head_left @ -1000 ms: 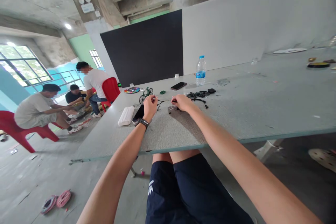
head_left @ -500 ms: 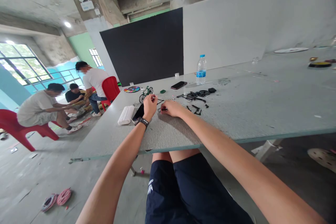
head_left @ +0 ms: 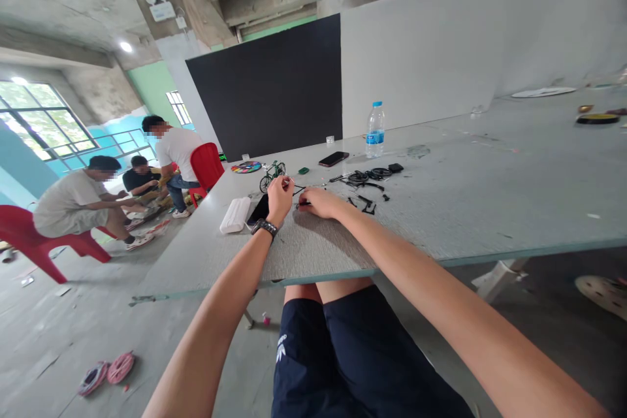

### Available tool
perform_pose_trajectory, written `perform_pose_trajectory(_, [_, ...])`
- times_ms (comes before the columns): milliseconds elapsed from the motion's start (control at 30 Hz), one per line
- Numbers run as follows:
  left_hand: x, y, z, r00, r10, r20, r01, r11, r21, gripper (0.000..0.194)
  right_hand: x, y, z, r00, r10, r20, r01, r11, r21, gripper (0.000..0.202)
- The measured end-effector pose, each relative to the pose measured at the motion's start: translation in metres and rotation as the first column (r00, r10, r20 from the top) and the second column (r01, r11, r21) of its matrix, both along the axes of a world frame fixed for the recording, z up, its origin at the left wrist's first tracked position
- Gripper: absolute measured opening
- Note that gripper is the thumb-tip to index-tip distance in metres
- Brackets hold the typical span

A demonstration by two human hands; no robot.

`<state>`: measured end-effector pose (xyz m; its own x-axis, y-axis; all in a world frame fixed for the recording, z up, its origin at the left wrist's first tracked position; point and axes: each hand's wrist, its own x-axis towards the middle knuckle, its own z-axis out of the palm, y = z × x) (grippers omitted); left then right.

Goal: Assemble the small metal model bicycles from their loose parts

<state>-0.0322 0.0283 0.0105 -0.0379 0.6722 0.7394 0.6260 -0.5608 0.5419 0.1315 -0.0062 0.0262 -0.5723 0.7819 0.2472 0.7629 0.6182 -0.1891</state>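
My left hand point(head_left: 281, 197), with a dark watch on the wrist, is closed in a pinch; what it holds is too small to name. Close by on its right, my right hand point(head_left: 317, 201) rests low over the table with its fingers closed round something small and dark that I cannot make out. A thin black part point(head_left: 298, 189) shows between the two hands. Just beyond my left hand stands a small green model bicycle point(head_left: 267, 181). Several black parts point(head_left: 365, 200) and black wheels point(head_left: 359, 177) lie to the right of my right hand.
A white case point(head_left: 236, 215) and a dark phone point(head_left: 258, 209) lie left of my left hand. Farther back are another phone point(head_left: 334, 159), a water bottle point(head_left: 375, 131) and a colourful disc point(head_left: 246, 167). People sit on red chairs point(head_left: 208, 166) at the left.
My right hand has shifted very slightly to the left. My left hand keeps its place and its pinch.
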Motion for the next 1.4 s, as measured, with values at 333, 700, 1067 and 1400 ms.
perform_pose_trajectory(333, [0.001,-0.001,0.000,1.000,0.008,0.005,-0.008,1.000,-0.004,0.017,-0.001,0.001,-0.001,1.000,-0.014,-0.018,0.014,1.000,0.001,0.016])
perform_pose_trajectory(700, [0.000,0.000,-0.001,1.000,0.003,-0.009,-0.003,1.000,0.008,0.017,-0.003,-0.006,0.006,0.992,-0.040,-0.122,0.034,0.998,-0.051,0.019])
perform_pose_trajectory(1067, [0.001,0.001,0.000,1.000,0.010,-0.016,-0.010,1.000,-0.016,0.016,0.003,-0.007,0.010,0.979,-0.088,-0.186,0.098,0.994,0.045,0.024])
perform_pose_trajectory(1400, [-0.001,0.002,-0.001,1.000,0.015,0.013,-0.015,1.000,-0.026,0.018,-0.009,-0.011,0.012,0.956,0.104,-0.274,-0.094,0.994,0.049,0.022])
